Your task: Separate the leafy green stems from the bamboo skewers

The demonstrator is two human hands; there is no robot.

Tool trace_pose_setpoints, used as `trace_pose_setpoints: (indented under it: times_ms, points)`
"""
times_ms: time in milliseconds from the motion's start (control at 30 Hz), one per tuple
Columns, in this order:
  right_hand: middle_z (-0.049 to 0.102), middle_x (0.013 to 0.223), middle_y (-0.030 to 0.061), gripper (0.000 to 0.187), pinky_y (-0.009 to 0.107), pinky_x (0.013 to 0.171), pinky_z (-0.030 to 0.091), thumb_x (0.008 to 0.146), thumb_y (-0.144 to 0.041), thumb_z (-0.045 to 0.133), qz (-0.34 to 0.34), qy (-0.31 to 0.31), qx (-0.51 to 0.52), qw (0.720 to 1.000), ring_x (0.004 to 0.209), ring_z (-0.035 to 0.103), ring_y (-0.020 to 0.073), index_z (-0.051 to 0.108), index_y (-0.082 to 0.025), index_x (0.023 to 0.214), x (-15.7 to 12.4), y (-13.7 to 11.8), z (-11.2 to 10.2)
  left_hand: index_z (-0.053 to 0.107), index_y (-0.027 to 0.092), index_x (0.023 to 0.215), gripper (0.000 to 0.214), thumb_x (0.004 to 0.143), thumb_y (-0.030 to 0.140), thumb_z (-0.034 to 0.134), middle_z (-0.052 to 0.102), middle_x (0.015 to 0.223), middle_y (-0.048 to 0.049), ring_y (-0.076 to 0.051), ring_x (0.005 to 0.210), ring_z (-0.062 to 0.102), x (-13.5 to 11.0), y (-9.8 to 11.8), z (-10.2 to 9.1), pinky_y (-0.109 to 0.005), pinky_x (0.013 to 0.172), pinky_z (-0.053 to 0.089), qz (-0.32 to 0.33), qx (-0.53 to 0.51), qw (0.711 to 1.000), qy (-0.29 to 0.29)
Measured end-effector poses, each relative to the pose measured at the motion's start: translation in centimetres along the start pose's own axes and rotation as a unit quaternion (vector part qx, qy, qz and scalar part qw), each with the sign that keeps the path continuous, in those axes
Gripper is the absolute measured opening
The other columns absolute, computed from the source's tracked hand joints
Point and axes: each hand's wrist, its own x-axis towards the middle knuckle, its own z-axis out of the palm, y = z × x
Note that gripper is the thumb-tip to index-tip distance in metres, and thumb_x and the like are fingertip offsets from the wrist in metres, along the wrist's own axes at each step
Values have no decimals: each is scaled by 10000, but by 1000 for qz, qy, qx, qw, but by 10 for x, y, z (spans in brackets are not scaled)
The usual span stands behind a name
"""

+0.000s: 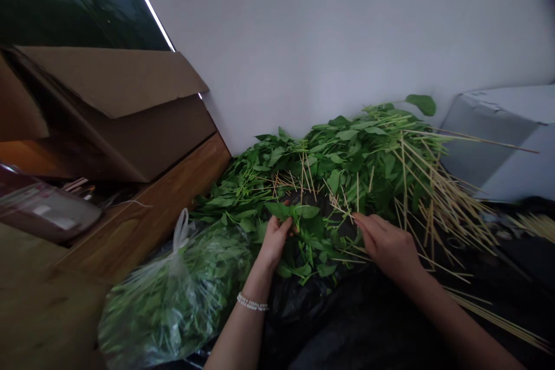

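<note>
"Grey, smooth and plain, was the upright wall (347, 29) the largest thing in view?"

"It was. Below it spread wrinkled black plastic sheeting (338, 318), and along the sheeting's far edge, close to the wall, lay a long heap of leafy green stems (277, 156)."

"What stood around that?"

"Beyond the sheeting's far left corner, an open brown cardboard box (173, 133) rested on a brown wooden surface (186, 182), one flap hanging outward. By the left edge slumped a clear plastic bag (173, 306), tied at the top and full of green leaves. Toward the far right corner sat a white box-shaped container (489, 133)."

"And the straw-coloured pieces?"

"Those were thin, straight, straw-coloured sticks (455, 208). Many fanned out loosely from the heap's right end toward the right edge; shorter ones lay scattered near the middle."

"How were the hands?"

"Both worked over the middle, in front of the heap. The left hand (274, 240) pinched a small, broad-leaved green sprig (307, 211) between thumb and fingers. The right hand (388, 243) had its fingers curled, their tips at the end of a stick; I couldn't tell whether they gripped it."

"Where exactly was the sprig?"

"Left of the right hand, with loose leaves just beside it."

"And smallest?"

"White beads (252, 303) circled the left wrist."
</note>
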Motion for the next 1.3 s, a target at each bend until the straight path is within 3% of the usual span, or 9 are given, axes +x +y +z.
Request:
trace_pose_setpoints:
  times_ms: [133,333,433,600,700,833,967,1067,1300]
  points:
    - [671,816,18,251,206,668,415,941,-218,468,-5,-4,-3,1000,742,622,105,656,-171,1100,0,-1,0,543,176,1222,553,716,350,683,654,834,-10,-99,623,575,0,0,0,-200,556,419,-3,-15,1000,22]
    - [672,804,18,260,210,663,417,947,-241,459,-2,-1,0,1000,738,620,104,661,-173,1096,0,-2,0,537,177,1237,602,655,207,687,674,1064,-66,-173,898,630,4,-3,-3,-284,787,487,50,22,996,68]
    - [675,803,23,260,211,671,423,947,-235,459,-3,-5,3,1000,741,627,106,665,-169,1090,1,-3,-1,525,192,1255,631,660,262,725,655,1142,-82,-194,927,640,2,2,-2,-329,849,483,70,42,996,47]
    - [684,822,27,263,206,660,431,942,-229,465,-1,-8,-6,1000,733,634,107,666,-178,1102,0,-3,0,510,210,1298,571,813,498,599,688,1090,-103,-234,894,668,-8,13,2,-350,787,506,36,36,996,-78]
    - [687,835,33,271,203,671,438,940,-228,462,-1,-14,-6,1000,743,636,110,665,-180,1112,-1,-2,1,456,214,1346,576,870,535,490,685,1084,-104,-215,863,663,-4,8,-2,-332,755,505,69,73,995,-8]
    - [686,834,37,274,205,687,440,945,-230,453,-2,-16,-5,1000,749,634,113,669,-176,1105,-2,-3,2,505,233,1304,493,833,340,605,641,1153,-89,-214,1011,608,4,0,-12,-358,883,464,201,254,937,131]
    - [684,826,35,262,209,680,434,943,-232,466,-7,-11,-6,1000,746,632,114,671,-166,1092,-1,-4,1,709,246,973,182,859,227,568,675,1068,-65,-222,1063,555,2,-2,-9,-399,965,402,288,423,859,20]
    - [683,822,35,262,207,665,431,941,-236,464,-7,-11,-4,1000,735,628,110,673,-169,1085,-1,-5,1,708,259,1011,211,855,202,577,680,1071,-63,-234,1077,527,-3,-5,-2,-420,945,399,282,490,823,-58]
    - [682,823,42,277,207,688,437,946,-226,441,-8,-22,9,1000,741,626,116,666,-174,1099,-2,-6,1,716,249,1006,228,827,169,600,679,917,-71,-243,1001,524,-5,-12,0,-409,862,404,241,563,788,-62]
